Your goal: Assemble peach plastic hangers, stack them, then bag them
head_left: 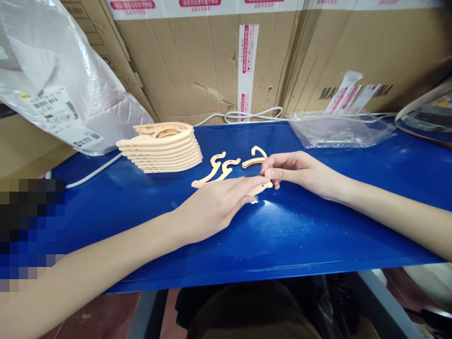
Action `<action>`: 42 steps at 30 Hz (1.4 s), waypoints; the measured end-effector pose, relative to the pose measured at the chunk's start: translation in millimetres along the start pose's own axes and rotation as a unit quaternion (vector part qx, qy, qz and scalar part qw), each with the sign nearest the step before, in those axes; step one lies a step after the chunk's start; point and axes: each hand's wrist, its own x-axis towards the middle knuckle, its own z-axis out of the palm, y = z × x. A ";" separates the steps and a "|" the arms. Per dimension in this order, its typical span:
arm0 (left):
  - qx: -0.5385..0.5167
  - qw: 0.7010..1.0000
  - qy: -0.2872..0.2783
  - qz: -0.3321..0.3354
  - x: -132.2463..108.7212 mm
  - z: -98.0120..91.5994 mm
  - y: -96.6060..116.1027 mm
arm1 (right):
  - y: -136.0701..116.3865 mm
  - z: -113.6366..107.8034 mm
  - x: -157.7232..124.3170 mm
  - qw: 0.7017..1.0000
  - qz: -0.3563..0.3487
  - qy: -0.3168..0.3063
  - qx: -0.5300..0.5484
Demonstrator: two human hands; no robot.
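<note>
Cardboard boxes wall off the back of your blue table. A white bag slumps at the far left, and a clear bag lies at the far right. Left of centre sits a stack of peach plastic pieces. Two loose pieces lie between it and your hands.

Your hands meet at mid-table, fingertip to fingertip. The left hand lies palm down with its fingers straight and pressed together. They rest flat on a strip, which shows only beyond their tips. Its long axis runs left to right along those fingers, and its free end lies just under your right fingertips.

The right hand comes in from the right with its fingertips bunched. Thumb and forefinger seem to pinch the near end of a hook, which points away to the left, just behind the strip. How firm that grip is cannot be told.

Both pieces lie between your two sets of fingertips. The strip is nearer the left hand, the hook nearer the right.
</note>
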 end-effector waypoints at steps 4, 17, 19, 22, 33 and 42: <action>0.014 1.000 0.000 0.003 -0.5 0.0 -0.6 | 0.0 0.6 0.3 1.000 0.003 0.005 -0.002; 0.051 0.999 -0.007 -0.006 -0.7 -0.3 0.6 | -0.1 3.8 0.9 1.000 -0.002 0.009 -0.012; 0.052 0.998 -0.016 -0.013 -0.4 0.1 0.6 | 1.0 4.2 0.6 1.000 -0.006 0.011 -0.017; 0.051 0.998 -0.029 -0.023 0.0 0.3 0.7 | 3.0 4.3 -0.2 1.000 -0.009 0.016 -0.026; 0.058 0.997 -0.026 -0.040 1.7 0.9 0.3 | 2.3 7.1 -3.0 0.995 -0.029 0.059 -0.074; 0.032 0.995 -0.032 -0.090 2.1 0.2 0.4 | -5.3 11.8 -6.1 0.978 -0.056 0.126 -0.160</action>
